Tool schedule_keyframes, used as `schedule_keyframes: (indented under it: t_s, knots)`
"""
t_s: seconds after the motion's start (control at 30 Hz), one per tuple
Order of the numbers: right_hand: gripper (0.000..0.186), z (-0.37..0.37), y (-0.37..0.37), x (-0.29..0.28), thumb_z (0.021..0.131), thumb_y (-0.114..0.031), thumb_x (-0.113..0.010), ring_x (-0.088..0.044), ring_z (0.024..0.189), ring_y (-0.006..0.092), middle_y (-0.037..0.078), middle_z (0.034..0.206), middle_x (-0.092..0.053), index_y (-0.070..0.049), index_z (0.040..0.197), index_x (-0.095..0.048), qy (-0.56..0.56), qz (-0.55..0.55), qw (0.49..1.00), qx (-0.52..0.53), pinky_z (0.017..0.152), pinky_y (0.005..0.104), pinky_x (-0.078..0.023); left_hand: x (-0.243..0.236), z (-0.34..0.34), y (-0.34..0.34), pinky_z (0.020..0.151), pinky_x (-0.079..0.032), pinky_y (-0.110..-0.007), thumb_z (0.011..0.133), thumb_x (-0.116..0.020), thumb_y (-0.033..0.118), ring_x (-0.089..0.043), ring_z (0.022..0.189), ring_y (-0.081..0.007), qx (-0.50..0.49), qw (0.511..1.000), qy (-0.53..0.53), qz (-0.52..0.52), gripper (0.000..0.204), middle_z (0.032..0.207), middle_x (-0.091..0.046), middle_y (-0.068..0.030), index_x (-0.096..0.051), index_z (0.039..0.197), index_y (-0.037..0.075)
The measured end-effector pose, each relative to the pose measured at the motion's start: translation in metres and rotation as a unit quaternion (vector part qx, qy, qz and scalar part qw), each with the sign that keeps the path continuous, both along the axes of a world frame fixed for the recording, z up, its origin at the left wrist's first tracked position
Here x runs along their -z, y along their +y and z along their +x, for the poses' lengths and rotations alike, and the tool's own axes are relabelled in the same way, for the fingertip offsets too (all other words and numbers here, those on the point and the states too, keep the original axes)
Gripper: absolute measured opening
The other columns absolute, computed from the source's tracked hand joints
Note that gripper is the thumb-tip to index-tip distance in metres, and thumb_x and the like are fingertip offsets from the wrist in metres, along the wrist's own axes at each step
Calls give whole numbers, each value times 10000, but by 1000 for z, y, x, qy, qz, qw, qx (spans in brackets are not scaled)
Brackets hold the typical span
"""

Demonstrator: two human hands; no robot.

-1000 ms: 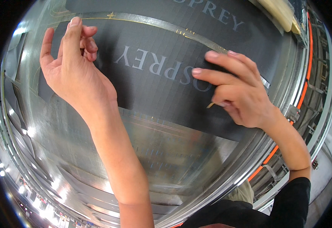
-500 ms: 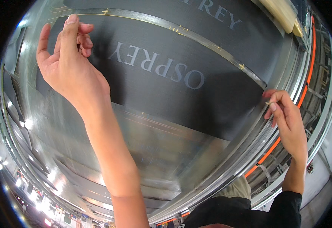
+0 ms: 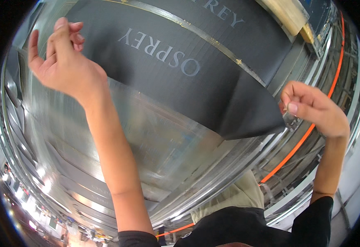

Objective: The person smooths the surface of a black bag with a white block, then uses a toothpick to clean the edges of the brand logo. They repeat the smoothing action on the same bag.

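A large black sheet [image 3: 155,78] with pale grey lettering lies over a shiny transparent or metallic surface [image 3: 167,144]. Its right end bends upward and a crease runs across it. At that end my right hand [image 3: 312,107] pinches the sheet's edge between thumb and fingers. A small pale piece [image 3: 286,108] shows by the thumb tip, and its kind is unclear. Over the sheet's left end, my left hand [image 3: 66,64] is raised with fingers loosely bent and apart, holding nothing visible. A narrow shiny strip with gold marks [image 3: 204,36] borders the sheet's far side.
Beyond the strip lies another black lettered sheet [image 3: 229,45]. A pale tan block or roller [image 3: 285,18] stands at the far right. Metal rails and an orange line [image 3: 297,146] run along the right edge. Layered dark sheets [image 3: 71,173] lie at the lower left.
The right end of the black sheet has lifted and creased. My right hand has turned and moved slightly right. My left hand has shifted a little left in the view.
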State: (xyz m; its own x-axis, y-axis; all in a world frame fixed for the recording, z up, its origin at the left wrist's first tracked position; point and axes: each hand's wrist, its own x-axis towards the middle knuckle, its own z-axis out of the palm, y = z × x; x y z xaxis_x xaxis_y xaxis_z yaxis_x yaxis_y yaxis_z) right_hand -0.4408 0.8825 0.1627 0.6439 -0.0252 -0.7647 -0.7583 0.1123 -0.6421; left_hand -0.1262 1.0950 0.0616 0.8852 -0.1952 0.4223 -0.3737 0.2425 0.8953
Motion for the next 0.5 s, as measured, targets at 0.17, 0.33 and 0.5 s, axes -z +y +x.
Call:
schedule_keyframes:
  t_s: [0.17, 0.33, 0.5]
  knots:
    - [227, 36, -1, 23, 1014, -299, -556, -629, 1044, 154, 206, 1200, -678, -76, 1016, -513, -149, 122, 981, 2, 892, 284, -466, -44, -72, 35, 593, -427, -198, 958, -626, 7, -560, 631, -113, -81, 996, -5, 48, 568, 703, -652, -98, -301, 1418, -73]
    - [175, 45, 36, 54, 1054, -233, -490, -591, 1161, 184, 203, 1365, -609, -59, 1059, -506, -191, 85, 978, 1, 948, 306, -479, -59, -198, 96, 731, -462, -336, 902, -688, 73, -612, 788, -195, 30, 940, -29, 337, 425, 898, -681, -35, -514, 1286, 121]
    - [114, 44, 62, 63, 1045, -124, -490, -493, 1376, 288, 225, 1415, -569, -24, 1101, -488, -251, 1, 967, -34, 1049, 386, -460, -82, -244, 85, 951, -401, -403, 821, -751, 157, -629, 1119, -215, 122, 876, -96, 457, 297, 1239, -679, -41, -668, 1106, 162]
